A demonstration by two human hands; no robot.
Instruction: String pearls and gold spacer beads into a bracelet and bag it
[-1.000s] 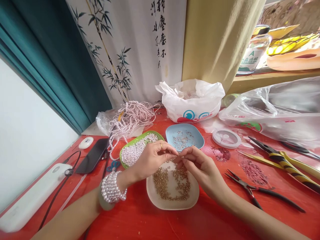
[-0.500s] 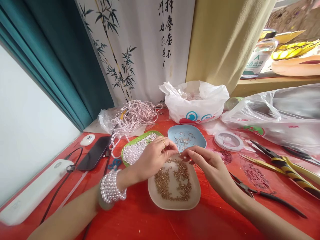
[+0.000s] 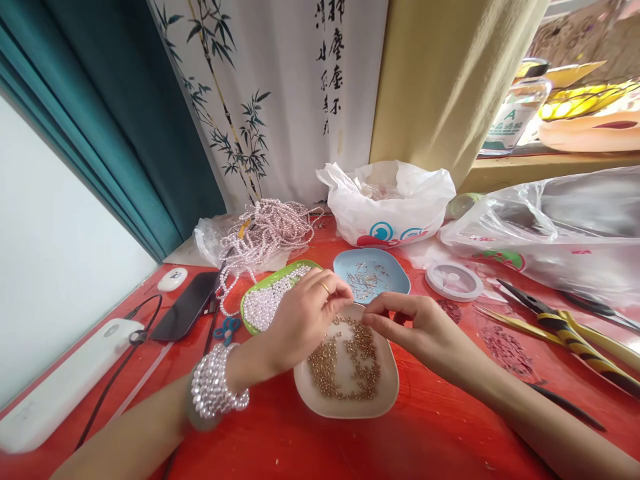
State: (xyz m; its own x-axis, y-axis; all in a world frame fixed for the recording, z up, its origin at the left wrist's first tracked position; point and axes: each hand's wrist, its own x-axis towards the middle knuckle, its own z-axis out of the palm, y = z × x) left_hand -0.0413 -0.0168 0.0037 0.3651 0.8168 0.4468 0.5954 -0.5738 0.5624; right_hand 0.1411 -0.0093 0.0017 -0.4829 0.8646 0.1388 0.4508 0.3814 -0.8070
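Over the far part of a beige tray [image 3: 347, 408], my left hand [image 3: 307, 312] is closed in a pinch. My right hand [image 3: 417, 323] pinches thumb to fingers a short way to the right, apart from the left. Whatever is between the fingertips is too small to make out. Small gold beads [image 3: 367, 383] are spread inside the beige tray. Partly behind my left hand is a green tray [image 3: 243, 313] of white pearl beads [image 3: 263, 307]. Beyond both hands sits a blue tray [image 3: 393, 267] with thin metal pins [image 3: 364, 280].
Strands of pink beads [image 3: 273, 230] lie at the back left, near a phone [image 3: 185, 307] and a white power strip [image 3: 70, 387]. A white plastic bag [image 3: 395, 210] stands behind. Black-and-yellow pliers [image 3: 565, 333], tweezers [image 3: 520, 325] and a clear spool [image 3: 454, 281] are at the right.
My hands have moved slightly apart; the small bead and thin wire seen between them earlier no longer show. My right forearm now covers more of the red-and-black pliers.
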